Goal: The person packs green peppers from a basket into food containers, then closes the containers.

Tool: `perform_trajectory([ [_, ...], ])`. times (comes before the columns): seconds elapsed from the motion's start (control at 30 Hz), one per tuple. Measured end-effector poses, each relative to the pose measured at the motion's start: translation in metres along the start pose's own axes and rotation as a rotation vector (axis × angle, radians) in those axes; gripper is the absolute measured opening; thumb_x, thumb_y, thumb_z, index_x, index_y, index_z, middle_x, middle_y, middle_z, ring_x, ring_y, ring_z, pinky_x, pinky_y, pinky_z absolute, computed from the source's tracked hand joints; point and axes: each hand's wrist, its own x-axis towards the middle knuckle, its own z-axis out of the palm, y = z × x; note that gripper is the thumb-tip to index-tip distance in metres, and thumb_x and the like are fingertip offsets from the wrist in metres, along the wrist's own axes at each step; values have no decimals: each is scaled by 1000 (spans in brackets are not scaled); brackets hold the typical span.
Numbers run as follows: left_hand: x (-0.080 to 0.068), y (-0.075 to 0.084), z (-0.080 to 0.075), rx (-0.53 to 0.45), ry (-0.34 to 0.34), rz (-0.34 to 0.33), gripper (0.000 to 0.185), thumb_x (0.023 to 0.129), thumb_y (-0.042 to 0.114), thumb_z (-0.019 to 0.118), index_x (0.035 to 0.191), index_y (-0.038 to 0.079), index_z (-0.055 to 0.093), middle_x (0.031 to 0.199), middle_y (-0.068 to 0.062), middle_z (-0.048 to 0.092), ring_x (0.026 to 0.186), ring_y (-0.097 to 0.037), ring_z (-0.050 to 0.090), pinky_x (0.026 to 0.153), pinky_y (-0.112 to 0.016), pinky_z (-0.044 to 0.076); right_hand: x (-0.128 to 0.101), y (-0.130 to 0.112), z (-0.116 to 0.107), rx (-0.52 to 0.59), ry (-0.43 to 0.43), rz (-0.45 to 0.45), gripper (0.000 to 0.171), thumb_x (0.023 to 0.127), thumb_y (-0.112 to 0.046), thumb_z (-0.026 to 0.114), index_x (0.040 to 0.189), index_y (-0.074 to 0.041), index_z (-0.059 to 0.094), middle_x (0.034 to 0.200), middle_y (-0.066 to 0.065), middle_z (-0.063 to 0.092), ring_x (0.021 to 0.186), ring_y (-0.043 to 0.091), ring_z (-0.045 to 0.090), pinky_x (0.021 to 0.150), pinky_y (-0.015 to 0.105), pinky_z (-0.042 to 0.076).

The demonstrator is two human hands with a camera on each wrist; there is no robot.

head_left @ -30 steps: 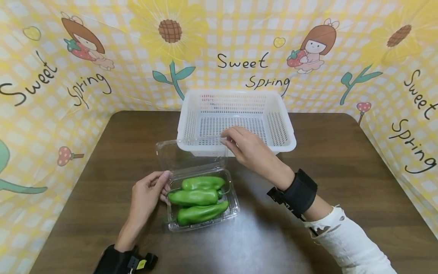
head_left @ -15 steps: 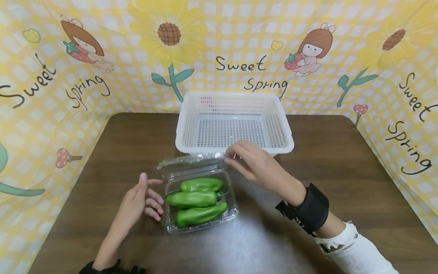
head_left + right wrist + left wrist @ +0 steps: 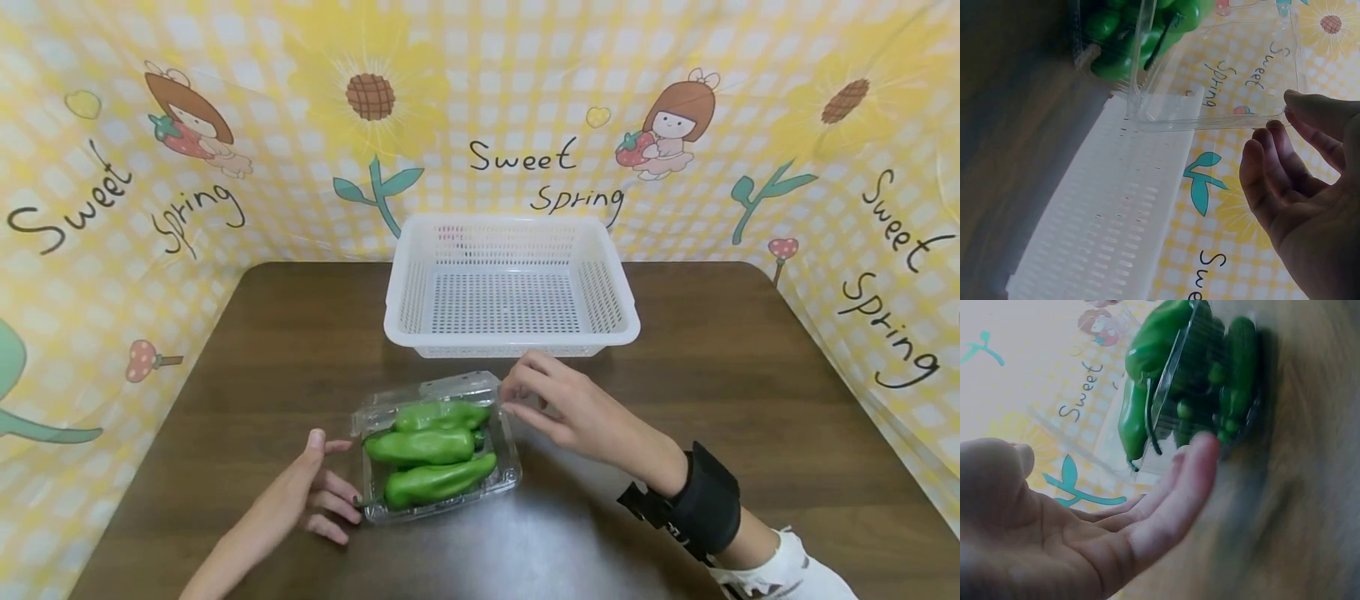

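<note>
Your right hand [image 3: 570, 408] is pinching the clear lid [image 3: 457, 387] down over the clamshell box [image 3: 438, 450] of 3 green peppers [image 3: 423, 446] — your left hand [image 3: 303, 492], fingers loosely extended, is resting beside it. You're closing the box, mid-table before the white basket [image 3: 510, 287]; next, it likely needs pressing until the rim snaps.

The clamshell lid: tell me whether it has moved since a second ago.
Yes. The lid has swung down from upright against the white basket to lie low over the green peppers, guided by the right hand.

Clear lid [image 3: 450, 390] lowered over peppers [image 3: 427, 448]; left hand [image 3: 300, 492] released box.
</note>
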Motion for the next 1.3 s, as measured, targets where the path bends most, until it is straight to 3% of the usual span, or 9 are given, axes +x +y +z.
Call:
perform_trajectory([
  [0.1,-3,-4,5,-103,-44,-12,86,99,63,-2,150,-6,-9,98,-14,61,86,-28,70,71,-54,62,-5,-1,3,30,-17,6,9,94,-12,68,101,-17,64,102,-6,57,83,4,54,65,16,53],
  [0.2,-7,-4,10,-140,-59,-10,83,99,62,-3,152,-2,-10,103,-15,59,90,-30,70,74,-54,61,-10,-4,5,51,-34,30,13,92,-12,71,101,-18,64,102,-8,56,84,2,53,64,16,54],
  [0.33,-11,-4,16,-134,-61,-17,81,101,60,-3,152,-1,-10,106,-15,57,93,-31,69,75,-55,61,-16,-7,7,54,-41,37,12,91,-13,72,99,-19,65,102,-9,56,84,2,55,65,16,54],
  [0.53,-11,-7,20,-127,-67,-29,80,102,58,0,153,-2,-12,119,-21,51,97,-31,68,76,-54,61,-22,-5,12,46,-21,-26,14,90,-10,73,99,-19,66,101,-8,57,85,6,57,65,14,52],
  [0.7,-10,-10,21,-113,-86,2,72,105,52,5,152,-2,-8,115,-18,49,98,-30,68,78,-51,61,-28,-5,18,68,-41,-32,15,88,-9,74,97,-18,66,100,-7,58,90,4,58,72,19,55],
  [0.9,-10,-12,20,-118,-133,27,74,103,54,-1,151,-1,-12,116,-18,51,96,-28,68,74,-49,62,-34,-5,22,36,-79,-40,15,87,-9,74,96,-19,67,99,-8,56,91,4,56,78,11,51],
  [1.17,-12,-9,28,-9,-42,29,66,108,46,8,152,-3,-3,118,-24,46,92,-28,66,65,-49,62,-39,-5,29,-3,-74,-97,16,87,-8,74,96,-19,66,97,-7,55,91,2,54,79,6,47],
  [1.3,-10,-7,30,4,-36,19,76,104,53,1,151,-6,-5,112,-22,49,87,-26,67,64,-47,62,-42,-5,33,-26,-49,-110,11,90,-10,72,95,-18,67,96,-7,56,91,1,53,78,7,48],
])
